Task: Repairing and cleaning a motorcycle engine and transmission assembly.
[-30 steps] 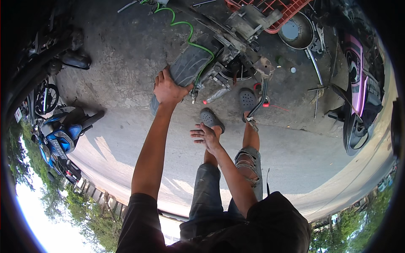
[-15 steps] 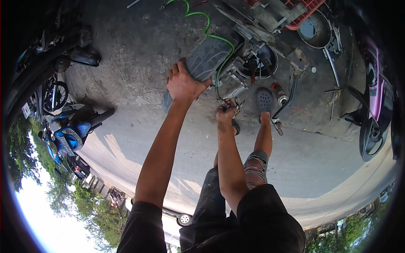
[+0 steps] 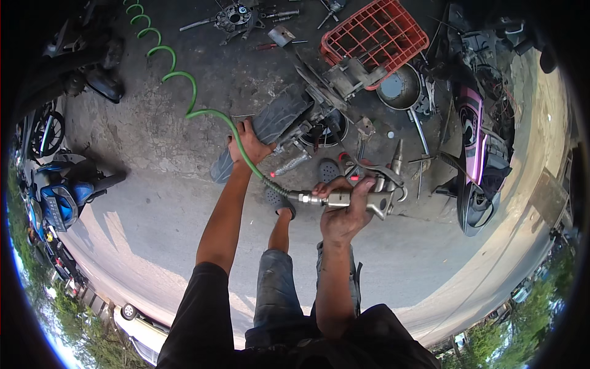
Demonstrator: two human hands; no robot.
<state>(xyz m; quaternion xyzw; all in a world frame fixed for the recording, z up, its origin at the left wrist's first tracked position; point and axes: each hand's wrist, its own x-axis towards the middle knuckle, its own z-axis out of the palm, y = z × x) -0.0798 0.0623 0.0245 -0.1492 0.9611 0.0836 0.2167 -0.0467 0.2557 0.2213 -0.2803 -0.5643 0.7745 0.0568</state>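
Bright hard daylight, crisp dark shadows on concrete, sharp centre, fisheye-bent edges, black corners

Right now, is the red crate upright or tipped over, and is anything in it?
Upright and apparently empty. The red crate sits open side up on the ground, and its grid floor shows through with nothing visible inside.

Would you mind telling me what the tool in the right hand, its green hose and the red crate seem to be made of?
The pistol-shaped air tool in the right hand looks like bare metal: dull silver-grey with worn patches. The coiled green hose appears to be flexible plastic, smooth and holding spring-like loops. The red lattice crate is probably moulded plastic, judging by its uniform matte colour and even grid.
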